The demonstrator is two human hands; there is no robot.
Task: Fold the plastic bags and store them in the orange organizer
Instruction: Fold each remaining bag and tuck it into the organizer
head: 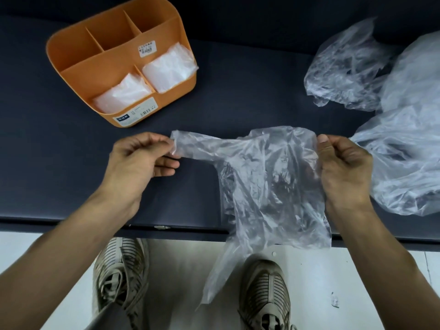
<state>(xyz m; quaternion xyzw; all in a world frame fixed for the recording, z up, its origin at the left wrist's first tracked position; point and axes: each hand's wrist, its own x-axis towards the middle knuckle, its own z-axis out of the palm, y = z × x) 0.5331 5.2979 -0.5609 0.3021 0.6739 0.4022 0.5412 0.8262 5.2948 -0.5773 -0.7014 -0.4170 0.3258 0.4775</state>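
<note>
Two folded plastic bags [123, 92] already tucked upright in the front compartments of the orange organizer [78, 53] at far left of the dark bench [47, 163], one per slot, rear three compartments bare; probably stood on edge so more will fit. White barcode stickers on the inner divider and on the front wall, print too small to read; a small blue patch on the front label, likewise illegible.

Further right, left hand [140, 158] pinching one handle loop of a clear plastic bag [269, 177] between thumb and curled fingers, pulling it out sideways. Bag itself held up just above the bench's near edge, crumpled body hanging down past it toward the floor and two worn sneakers [266, 291]. Right hand [342, 165] clamped on the opposite top corner, thumb up, fingers wrapped behind the film. Stretched taut between both hands, most likely to flatten wrinkles before a first fold.

Far right, a heap of loose unfolded bags [392, 115] waiting on the bench, well apart from the organizer.
</note>
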